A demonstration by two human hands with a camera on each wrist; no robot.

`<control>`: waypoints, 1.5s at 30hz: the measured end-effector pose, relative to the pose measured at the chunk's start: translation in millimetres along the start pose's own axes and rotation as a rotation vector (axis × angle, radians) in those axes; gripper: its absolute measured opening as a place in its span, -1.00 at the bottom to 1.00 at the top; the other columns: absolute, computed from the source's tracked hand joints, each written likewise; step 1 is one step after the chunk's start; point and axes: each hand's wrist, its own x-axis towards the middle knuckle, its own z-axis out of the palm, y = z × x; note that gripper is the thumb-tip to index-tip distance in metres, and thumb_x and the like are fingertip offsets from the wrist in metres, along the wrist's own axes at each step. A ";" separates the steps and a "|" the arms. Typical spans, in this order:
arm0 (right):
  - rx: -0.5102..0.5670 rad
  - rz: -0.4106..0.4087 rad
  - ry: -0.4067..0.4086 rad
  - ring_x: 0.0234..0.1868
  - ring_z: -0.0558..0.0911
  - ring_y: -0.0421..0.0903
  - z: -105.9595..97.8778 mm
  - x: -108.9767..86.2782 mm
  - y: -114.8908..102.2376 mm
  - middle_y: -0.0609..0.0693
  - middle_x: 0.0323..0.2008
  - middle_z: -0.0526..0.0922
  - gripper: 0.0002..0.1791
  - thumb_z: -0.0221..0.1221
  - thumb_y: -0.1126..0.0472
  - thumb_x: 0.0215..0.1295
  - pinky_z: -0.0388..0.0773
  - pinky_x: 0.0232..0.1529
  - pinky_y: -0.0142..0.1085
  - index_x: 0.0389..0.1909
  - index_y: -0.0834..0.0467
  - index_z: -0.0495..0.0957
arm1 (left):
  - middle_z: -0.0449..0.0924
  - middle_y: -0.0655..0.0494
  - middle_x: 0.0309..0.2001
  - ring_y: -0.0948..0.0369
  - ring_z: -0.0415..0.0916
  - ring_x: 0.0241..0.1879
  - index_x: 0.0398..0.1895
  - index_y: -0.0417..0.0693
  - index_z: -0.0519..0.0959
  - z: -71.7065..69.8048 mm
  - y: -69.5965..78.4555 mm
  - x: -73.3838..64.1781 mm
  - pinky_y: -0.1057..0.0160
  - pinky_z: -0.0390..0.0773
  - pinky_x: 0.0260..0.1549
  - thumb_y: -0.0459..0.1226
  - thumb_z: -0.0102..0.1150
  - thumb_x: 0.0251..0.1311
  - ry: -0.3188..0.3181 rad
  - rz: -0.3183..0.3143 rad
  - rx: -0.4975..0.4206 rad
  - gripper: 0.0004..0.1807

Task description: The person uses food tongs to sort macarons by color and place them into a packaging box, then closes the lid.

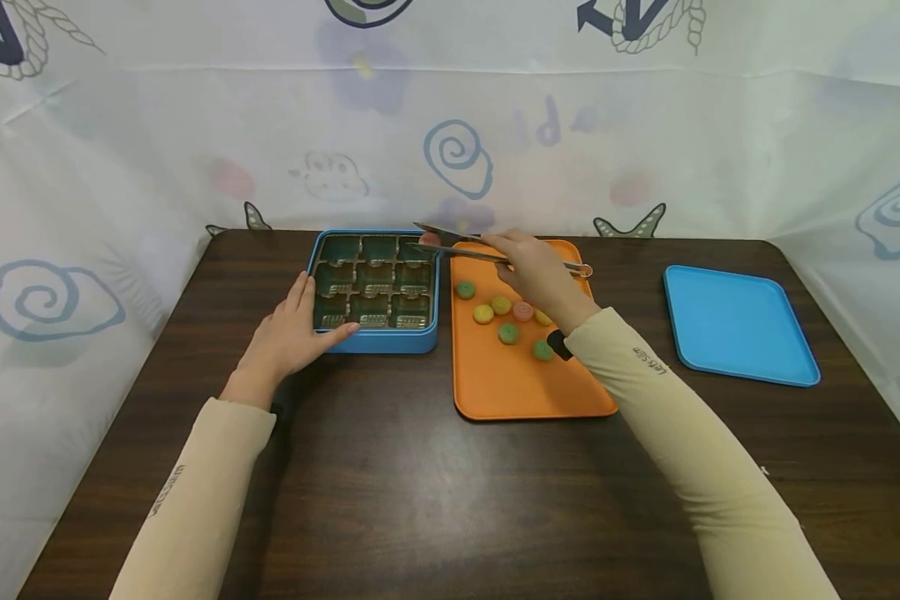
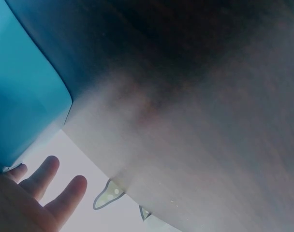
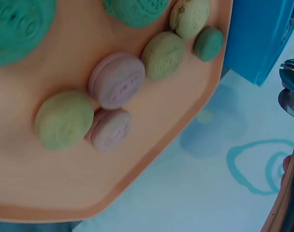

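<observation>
My right hand (image 1: 528, 271) grips metal tongs (image 1: 468, 254) above the back of the orange tray (image 1: 487, 392). Their tips hold a pink macaron (image 1: 429, 240) by the back right corner of a blue box (image 1: 390, 342). In the right wrist view the tongs (image 3: 293, 96) end in a fork and a spoon shape. My left hand (image 1: 288, 333) rests against the box's left side, fingers extended and thumb along its front edge. A clear divided insert (image 1: 375, 296) with bare compartments fills the box. Several green, yellow and pink macarons (image 3: 117, 79) lie on the tray.
A blue tray (image 1: 742, 325) lies at the right of the dark wooden table (image 1: 390, 483). A printed white cloth (image 1: 307, 142) hangs behind the table and at both sides. The box stands close to the orange tray's left edge.
</observation>
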 end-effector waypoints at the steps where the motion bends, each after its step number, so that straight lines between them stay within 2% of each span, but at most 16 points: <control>1: 0.002 0.000 -0.007 0.01 0.62 0.11 1.7 1.2 -0.3 0.21 0.13 0.57 -0.49 0.12 0.39 0.30 0.61 -0.07 -0.12 0.29 0.21 0.40 | -0.45 -0.22 0.53 -0.34 -0.03 0.41 0.50 -0.26 -0.39 0.0 0.4 0.2 -0.37 0.07 0.30 0.51 -0.26 0.06 -0.001 0.001 0.000 0.29; 7: -0.013 0.022 -0.040 -0.07 0.65 0.07 9.4 6.4 -3.9 0.18 0.13 0.57 -0.48 0.10 0.37 0.32 0.61 -0.12 -0.17 0.32 0.17 0.38 | -0.46 -0.21 0.53 -0.35 -0.03 0.41 0.50 -0.26 -0.39 0.3 1.2 0.6 -0.37 0.06 0.31 0.51 -0.25 0.06 -0.001 0.000 -0.002 0.29; 12: -0.020 0.012 -0.018 -0.19 0.66 0.06 13.6 6.2 -3.1 0.18 0.13 0.57 -0.49 0.09 0.36 0.33 0.60 -0.24 -0.20 0.31 0.17 0.39 | -0.47 -0.20 0.53 -0.34 -0.03 0.41 0.49 -0.26 -0.39 0.9 1.0 0.9 -0.36 0.08 0.31 0.52 -0.26 0.06 0.001 0.001 0.000 0.29; 15: -0.008 0.009 -0.014 -0.17 0.65 0.07 13.9 5.7 -2.2 0.19 0.13 0.57 -0.49 0.09 0.37 0.32 0.59 -0.24 -0.19 0.31 0.18 0.39 | -0.48 -0.20 0.53 -0.34 -0.03 0.41 0.49 -0.26 -0.40 0.3 1.7 0.7 -0.36 0.09 0.30 0.51 -0.26 0.06 -0.002 0.001 0.002 0.29; 19: -0.006 0.009 -0.021 -0.04 0.63 0.08 13.0 6.2 -0.8 0.19 0.12 0.57 -0.48 0.08 0.40 0.31 0.60 -0.14 -0.18 0.31 0.19 0.39 | -0.49 -0.19 0.54 -0.35 -0.03 0.40 0.49 -0.26 -0.40 -0.2 2.9 0.7 -0.36 0.08 0.30 0.51 -0.26 0.07 -0.006 0.002 -0.004 0.29; 25: -0.004 0.009 -0.030 0.02 0.61 0.09 10.5 7.8 0.2 0.18 0.13 0.56 -0.46 0.13 0.39 0.28 0.60 -0.08 -0.17 0.31 0.20 0.38 | -0.50 -0.17 0.54 -0.35 -0.02 0.40 0.49 -0.25 -0.41 0.2 3.2 1.8 -0.37 0.09 0.30 0.51 -0.26 0.06 -0.007 0.000 -0.007 0.29; 32: 0.001 -0.011 0.015 0.12 0.56 0.10 9.9 6.4 1.5 0.18 0.15 0.55 -0.45 0.18 0.39 0.24 0.59 0.02 -0.14 0.28 0.24 0.38 | -0.52 -0.16 0.54 -0.35 0.00 0.40 0.49 -0.24 -0.42 -0.8 3.0 2.6 -0.36 0.11 0.29 0.52 -0.26 0.06 -0.010 -0.003 -0.006 0.29; 39: -0.084 -0.033 0.086 0.02 0.60 0.06 4.1 -1.8 -1.2 0.12 0.09 0.59 -0.53 0.20 0.29 0.24 0.61 -0.23 -0.19 0.19 0.20 0.44 | -0.52 -0.18 0.53 -0.36 0.03 0.38 0.49 -0.25 -0.42 -0.5 1.4 1.9 -0.35 0.14 0.28 0.52 -0.27 0.07 -0.014 -0.004 -0.001 0.29; 43: -0.090 -0.041 0.116 -0.01 0.60 0.06 -2.1 -10.4 -0.3 0.14 0.07 0.58 -0.53 0.24 0.25 0.24 0.60 -0.19 -0.17 0.18 0.22 0.44 | -0.49 -0.20 0.53 -0.36 0.06 0.37 0.49 -0.27 -0.40 0.3 1.0 1.7 -0.36 0.16 0.27 0.51 -0.26 0.07 -0.010 -0.003 0.007 0.29; 45: -0.093 -0.042 0.126 -0.03 0.60 0.08 -5.6 -15.2 0.8 0.15 0.06 0.58 -0.52 0.23 0.25 0.25 0.60 -0.24 -0.16 0.19 0.22 0.43 | -0.49 -0.21 0.53 -0.37 0.06 0.36 0.49 -0.27 -0.40 0.4 1.0 1.7 -0.36 0.16 0.27 0.51 -0.26 0.08 -0.008 -0.002 0.008 0.28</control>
